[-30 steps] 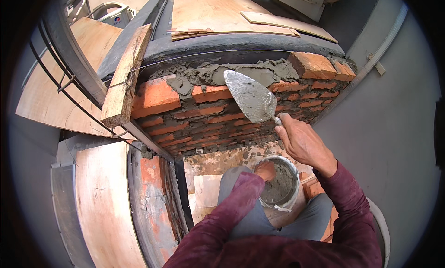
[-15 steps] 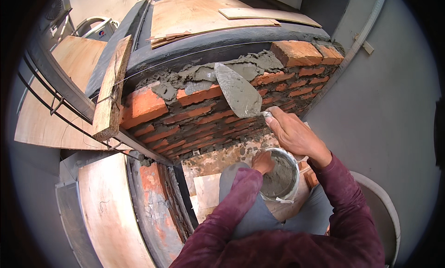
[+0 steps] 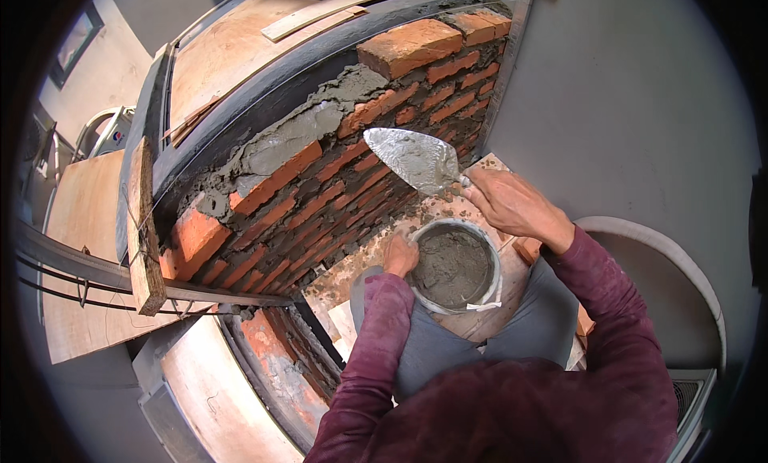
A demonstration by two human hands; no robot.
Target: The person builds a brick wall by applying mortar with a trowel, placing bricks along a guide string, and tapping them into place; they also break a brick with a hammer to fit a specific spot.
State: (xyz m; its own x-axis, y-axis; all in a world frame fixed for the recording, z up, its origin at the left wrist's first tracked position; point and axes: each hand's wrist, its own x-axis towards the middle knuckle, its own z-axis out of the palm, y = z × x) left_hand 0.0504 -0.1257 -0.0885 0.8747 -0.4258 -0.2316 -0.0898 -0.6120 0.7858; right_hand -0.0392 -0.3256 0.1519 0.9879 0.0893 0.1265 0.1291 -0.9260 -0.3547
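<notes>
Two bare hands work at a low wall of red-orange bricks [image 3: 320,199] whose top course carries a bed of wet grey mortar [image 3: 296,135]. The right hand [image 3: 512,205] is closed around the handle of a pointed steel trowel [image 3: 412,157], whose mortar-smeared blade juts up and to the left of the knuckles, hanging just in front of the brick face and below the mortar bed; whether the tip touches the bricks is hard to tell from this angle. The left hand [image 3: 400,255] is curled over the near rim of a round white bucket of grey mortar [image 3: 454,267], which sits just beneath the right hand, between the person's grey-trousered knees. Half a second ago the trowel blade lay higher, against the top courses near the mortar; it has since come down and away from the bed, towards the bucket. The left hand has kept its grip on the bucket rim throughout.
</notes>
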